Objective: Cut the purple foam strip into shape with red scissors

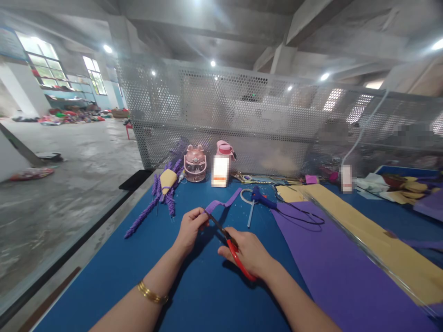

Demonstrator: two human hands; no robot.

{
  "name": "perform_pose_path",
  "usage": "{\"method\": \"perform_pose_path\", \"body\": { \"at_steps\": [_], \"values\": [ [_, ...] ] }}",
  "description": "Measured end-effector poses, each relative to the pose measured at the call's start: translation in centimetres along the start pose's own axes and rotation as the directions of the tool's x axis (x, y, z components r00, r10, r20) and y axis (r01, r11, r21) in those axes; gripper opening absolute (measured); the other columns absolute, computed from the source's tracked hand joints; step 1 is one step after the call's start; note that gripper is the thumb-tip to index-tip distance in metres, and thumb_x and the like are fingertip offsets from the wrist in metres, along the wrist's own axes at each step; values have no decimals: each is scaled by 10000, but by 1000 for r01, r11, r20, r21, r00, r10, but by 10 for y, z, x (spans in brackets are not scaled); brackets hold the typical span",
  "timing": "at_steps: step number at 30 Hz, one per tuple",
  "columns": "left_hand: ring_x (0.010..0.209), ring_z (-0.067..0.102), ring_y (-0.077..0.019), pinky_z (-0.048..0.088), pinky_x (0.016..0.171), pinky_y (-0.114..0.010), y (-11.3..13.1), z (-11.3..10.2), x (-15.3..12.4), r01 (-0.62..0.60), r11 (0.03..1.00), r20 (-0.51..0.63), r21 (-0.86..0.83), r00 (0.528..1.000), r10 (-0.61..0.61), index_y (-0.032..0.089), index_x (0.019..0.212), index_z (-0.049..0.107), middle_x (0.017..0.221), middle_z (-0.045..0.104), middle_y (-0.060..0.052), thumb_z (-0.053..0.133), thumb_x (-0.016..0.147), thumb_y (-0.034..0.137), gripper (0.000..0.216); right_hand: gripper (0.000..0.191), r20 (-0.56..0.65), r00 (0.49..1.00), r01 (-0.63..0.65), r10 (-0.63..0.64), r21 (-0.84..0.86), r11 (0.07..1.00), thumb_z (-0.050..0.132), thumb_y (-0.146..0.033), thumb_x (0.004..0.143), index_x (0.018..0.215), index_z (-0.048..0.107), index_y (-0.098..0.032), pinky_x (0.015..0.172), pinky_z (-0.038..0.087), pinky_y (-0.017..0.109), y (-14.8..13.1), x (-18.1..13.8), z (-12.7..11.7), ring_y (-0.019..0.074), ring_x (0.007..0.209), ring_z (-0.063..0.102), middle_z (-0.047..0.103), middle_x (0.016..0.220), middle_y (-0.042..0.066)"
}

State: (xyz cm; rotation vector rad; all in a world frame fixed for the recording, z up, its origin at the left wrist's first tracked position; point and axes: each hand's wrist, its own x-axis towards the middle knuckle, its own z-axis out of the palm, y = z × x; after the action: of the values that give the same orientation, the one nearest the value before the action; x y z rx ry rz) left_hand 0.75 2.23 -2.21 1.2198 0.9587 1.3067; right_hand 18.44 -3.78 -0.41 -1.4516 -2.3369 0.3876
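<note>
My left hand (191, 227) pinches one end of a purple strip (224, 203) that looks like felt or foam. The strip's other end trails away over the blue table. In my right hand (249, 251) is a pair of red-handled scissors (238, 263). Their dark blades point up and left, reaching the strip right at my left fingertips. Whether the blades are parted is too small to make out. Just beyond lies a blue glue gun (265, 199) with a pale glue stick (251, 214) near it and a white ring of tape (246, 196).
A purple lavender-like bunch (168, 184) with a yellow wrap lies at the back left. A pink bottle (195, 165) stands before the perforated metal screen (214, 110). Purple sheet (318, 258) and yellow sheet (374, 230) cover the table's right side.
</note>
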Motion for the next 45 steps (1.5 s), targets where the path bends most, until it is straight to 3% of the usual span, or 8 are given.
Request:
{"method": "perform_pose_path", "body": {
  "at_steps": [45],
  "values": [
    [458,369,-70,266,463,-197,1,1,0,9,996,17,85,1000,-10,156,536,514,483,494,33,521,710,263,205,261,-9,1000,27,-27,-44,999,537,-441,858,967,528,-204,526,273,215,-1,-1,-2,169,636,590,635,724,6]
  ]
}}
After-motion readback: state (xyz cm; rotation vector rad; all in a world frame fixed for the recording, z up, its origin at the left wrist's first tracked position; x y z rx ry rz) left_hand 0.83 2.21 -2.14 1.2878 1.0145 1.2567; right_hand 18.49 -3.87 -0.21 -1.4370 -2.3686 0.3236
